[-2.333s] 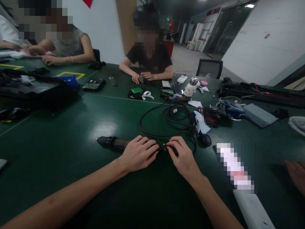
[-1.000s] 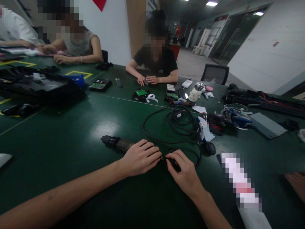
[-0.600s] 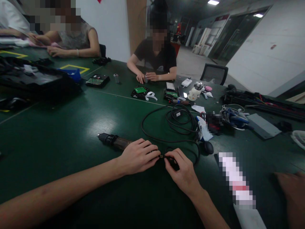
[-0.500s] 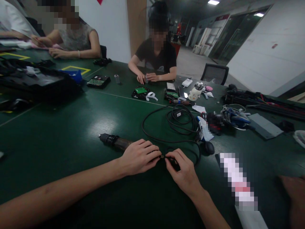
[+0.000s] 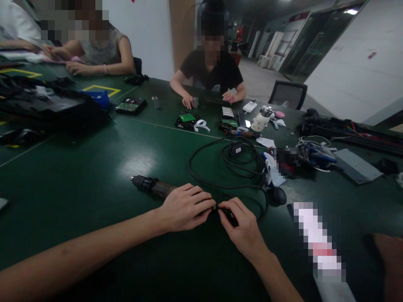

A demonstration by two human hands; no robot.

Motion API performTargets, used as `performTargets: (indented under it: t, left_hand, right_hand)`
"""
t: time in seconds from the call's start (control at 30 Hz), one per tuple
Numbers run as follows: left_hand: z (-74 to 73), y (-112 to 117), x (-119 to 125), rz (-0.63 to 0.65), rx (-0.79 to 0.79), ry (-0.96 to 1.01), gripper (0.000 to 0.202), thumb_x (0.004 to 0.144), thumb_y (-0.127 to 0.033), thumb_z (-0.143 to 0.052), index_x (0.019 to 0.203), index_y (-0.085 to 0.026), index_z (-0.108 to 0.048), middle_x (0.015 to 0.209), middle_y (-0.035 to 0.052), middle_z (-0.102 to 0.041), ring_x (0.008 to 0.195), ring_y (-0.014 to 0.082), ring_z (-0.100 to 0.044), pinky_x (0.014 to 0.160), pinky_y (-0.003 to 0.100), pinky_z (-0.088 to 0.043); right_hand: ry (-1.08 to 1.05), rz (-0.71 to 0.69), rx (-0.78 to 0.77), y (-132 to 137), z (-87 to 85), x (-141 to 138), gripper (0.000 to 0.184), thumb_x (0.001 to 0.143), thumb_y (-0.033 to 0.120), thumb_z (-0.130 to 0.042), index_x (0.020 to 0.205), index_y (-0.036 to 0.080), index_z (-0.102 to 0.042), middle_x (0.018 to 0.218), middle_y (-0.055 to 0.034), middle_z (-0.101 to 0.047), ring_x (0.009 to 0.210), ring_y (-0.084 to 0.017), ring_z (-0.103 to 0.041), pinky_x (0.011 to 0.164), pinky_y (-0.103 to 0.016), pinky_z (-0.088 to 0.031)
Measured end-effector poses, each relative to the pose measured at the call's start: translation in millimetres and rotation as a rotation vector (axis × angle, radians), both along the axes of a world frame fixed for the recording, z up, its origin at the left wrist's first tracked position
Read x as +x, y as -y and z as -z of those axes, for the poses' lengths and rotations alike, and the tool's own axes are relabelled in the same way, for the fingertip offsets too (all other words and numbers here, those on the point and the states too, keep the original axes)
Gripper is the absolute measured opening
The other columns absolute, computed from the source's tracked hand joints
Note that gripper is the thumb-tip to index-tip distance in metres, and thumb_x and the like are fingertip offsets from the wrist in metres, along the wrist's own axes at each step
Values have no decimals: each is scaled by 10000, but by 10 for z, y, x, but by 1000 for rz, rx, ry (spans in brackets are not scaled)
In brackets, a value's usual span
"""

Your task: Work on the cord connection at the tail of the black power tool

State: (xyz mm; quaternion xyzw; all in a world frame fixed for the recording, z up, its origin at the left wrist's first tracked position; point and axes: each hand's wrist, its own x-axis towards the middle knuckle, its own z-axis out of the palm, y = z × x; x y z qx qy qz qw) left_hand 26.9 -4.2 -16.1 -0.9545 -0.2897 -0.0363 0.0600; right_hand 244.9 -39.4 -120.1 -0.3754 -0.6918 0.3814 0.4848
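Lying on the green table, an electric screwdriver (image 5: 159, 188) points its bit to the left. My left hand (image 5: 188, 207) is wrapped over its rear end, fingers closed, and covers most of that part. A small gold-coloured metal bit (image 5: 214, 207) shows at the fingertips. Close by on the right, my right hand (image 5: 241, 222) pinches a black cable plug (image 5: 231, 217), partly hidden by the fingers. The two hands' fingertips almost meet; I cannot tell whether plug and screwdriver touch. A black cable (image 5: 201, 182) lies coiled beyond the hands.
Across the table sits a co-worker (image 5: 210, 67), one hand at a grey cylinder (image 5: 195, 102). Circuit-board units (image 5: 130, 105), a bottle (image 5: 260, 122) and another screwdriver (image 5: 242, 133) stand or lie farther back. A black mouse-like object (image 5: 278, 196) and a grey plate (image 5: 357, 166) are at right.
The co-worker across has moved one hand off the cylinder, out to the right of the view. My hands have barely moved, with slightly less space between the fingertips.
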Motion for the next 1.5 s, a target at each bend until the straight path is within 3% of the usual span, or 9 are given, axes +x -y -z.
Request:
performTargets:
  t: [0.27, 0.5, 0.7, 0.9, 1.2, 1.4, 1.5]
  left_hand:
    - [-6, 14, 15, -25, -1, 5, 178, 1036, -340, -598, 1131, -210, -676, 1124, 6, -749, 989, 186, -673, 849, 351, -473]
    - [9, 14, -20, 33, 8, 21, 274, 1030, -316, -603, 1284, -225, -648, 1202, 7, -743, 1049, 189, -665, 874, 356, -487]
    - [27, 9, -8, 7, 50, -15, 190, 1047, -355, -603, 1132, -200, -671, 1131, 6, -750, 995, 190, -668, 881, 364, -480]
    - [17, 8, -17, 50, 13, 7, 294, 1023, -339, -619, 1291, -222, -645, 1229, 21, -734, 1073, 207, -660, 905, 378, -488]
    - [35, 1, 3, 5, 34, -22, 186, 1051, -351, -588, 1119, -200, -672, 1100, 23, -751, 993, 194, -670, 885, 362, -481]
    - [-1, 13, 8, 25, -32, 15, 270, 1021, -316, -588, 1264, -214, -647, 1211, 21, -737, 1054, 206, -659, 895, 375, -483]
    - [9, 7, 0, 14, -16, -6, 215, 1040, -308, -571, 1209, -207, -658, 1192, 20, -740, 1036, 199, -664, 887, 367, -478]
  right_hand:
    - [32, 27, -4, 26, -28, -24, 122, 1032, 179, -579, 1106, 236, -658, 1023, -59, -655, 951, -221, -656, 788, -339, -551]
    - [41, 30, -1, 27, -37, -37, 128, 1029, 172, -584, 1107, 241, -659, 1014, -60, -667, 944, -223, -658, 772, -338, -548]
    - [36, 15, 7, 24, -15, -48, 123, 1034, 173, -579, 1110, 240, -649, 1009, -58, -672, 940, -222, -657, 770, -339, -547]
    - [54, 13, -3, 25, 3, -46, 126, 1039, 187, -572, 1119, 243, -651, 986, -58, -669, 896, -217, -654, 733, -330, -550]
    - [63, 17, -11, 30, -11, -55, 130, 1037, 201, -571, 1125, 244, -657, 944, -50, -667, 819, -208, -638, 712, -328, -549]
    - [64, 15, -27, 27, 8, -53, 133, 1042, 206, -565, 1134, 241, -655, 968, -51, -677, 828, -206, -642, 732, -333, -555]
    - [70, 18, -20, 22, 5, -53, 133, 1037, 206, -575, 1134, 241, -659, 963, -50, -682, 821, -204, -645, 723, -332, -557]
